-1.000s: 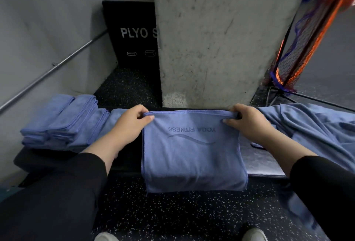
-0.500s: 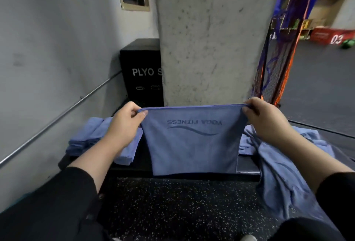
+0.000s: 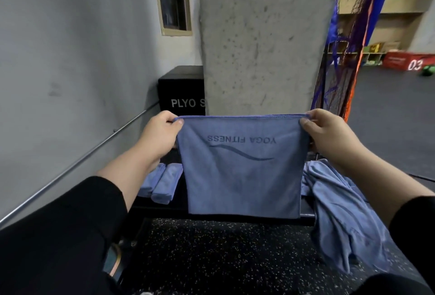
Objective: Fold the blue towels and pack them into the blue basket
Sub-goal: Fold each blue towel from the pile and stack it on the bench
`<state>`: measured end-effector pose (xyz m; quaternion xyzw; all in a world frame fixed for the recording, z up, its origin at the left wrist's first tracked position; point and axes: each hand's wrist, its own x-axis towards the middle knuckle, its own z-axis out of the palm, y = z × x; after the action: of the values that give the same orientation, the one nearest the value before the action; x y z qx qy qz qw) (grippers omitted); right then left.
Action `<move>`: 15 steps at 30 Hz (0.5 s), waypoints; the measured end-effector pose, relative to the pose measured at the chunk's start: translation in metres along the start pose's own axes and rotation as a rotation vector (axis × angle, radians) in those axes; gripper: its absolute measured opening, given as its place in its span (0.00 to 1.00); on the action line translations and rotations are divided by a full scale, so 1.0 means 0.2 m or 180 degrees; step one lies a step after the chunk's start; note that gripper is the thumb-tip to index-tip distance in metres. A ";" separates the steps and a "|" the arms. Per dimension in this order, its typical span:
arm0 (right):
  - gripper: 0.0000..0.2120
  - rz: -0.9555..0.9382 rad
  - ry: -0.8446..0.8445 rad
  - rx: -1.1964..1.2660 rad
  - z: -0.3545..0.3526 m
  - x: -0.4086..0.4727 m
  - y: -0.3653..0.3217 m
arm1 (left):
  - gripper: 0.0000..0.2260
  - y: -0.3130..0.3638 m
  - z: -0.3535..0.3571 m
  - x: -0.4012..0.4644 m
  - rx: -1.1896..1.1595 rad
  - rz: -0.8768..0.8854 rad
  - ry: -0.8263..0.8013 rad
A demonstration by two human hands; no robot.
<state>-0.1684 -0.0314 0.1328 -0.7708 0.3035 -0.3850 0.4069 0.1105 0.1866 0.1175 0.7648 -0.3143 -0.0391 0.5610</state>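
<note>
A blue towel (image 3: 242, 177) printed "YOGA FITNESS" upside down hangs doubled in the air in front of me. My left hand (image 3: 160, 134) pinches its top left corner and my right hand (image 3: 327, 132) pinches its top right corner, so the top edge is stretched level. Folded blue towels (image 3: 162, 184) lie on the dark bench (image 3: 307, 207) behind my left forearm, partly hidden. Loose unfolded blue towels (image 3: 339, 210) are heaped on the bench's right end and droop toward the floor. No blue basket is in view.
A concrete pillar (image 3: 263, 43) stands just behind the towel. A black plyo box (image 3: 181, 92) sits left of it, with a grey wall and a metal rail (image 3: 77, 165) on the left. A net (image 3: 339, 78) hangs at right. Speckled black floor (image 3: 223, 254) lies below.
Both hands have lifted the towel off the bench and raised it until it hangs free. My view has tilted upward, showing more of the wall and pillar.
</note>
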 end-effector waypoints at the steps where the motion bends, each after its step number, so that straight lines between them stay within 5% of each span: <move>1: 0.06 0.0061 -0.0082 0.0017 0.01 -0.02 0.03 | 0.07 -0.03 0.01 -0.02 -0.0067 -0.0097 -0.0127; 8: 0.07 0.0437 -0.0394 -0.0212 0.12 -0.07 0.31 | 0.09 -0.29 0.11 -0.09 -0.0094 -0.0584 -0.0444; 15: 0.08 0.0542 -0.0086 -0.0402 0.34 0.28 0.51 | 0.10 -0.48 0.27 0.28 0.0298 -0.0518 -0.0380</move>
<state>-0.0984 -0.0987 0.0389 -0.7715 0.3860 -0.3187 0.3928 0.1748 0.1274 0.0300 0.8095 -0.2855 -0.1153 0.4999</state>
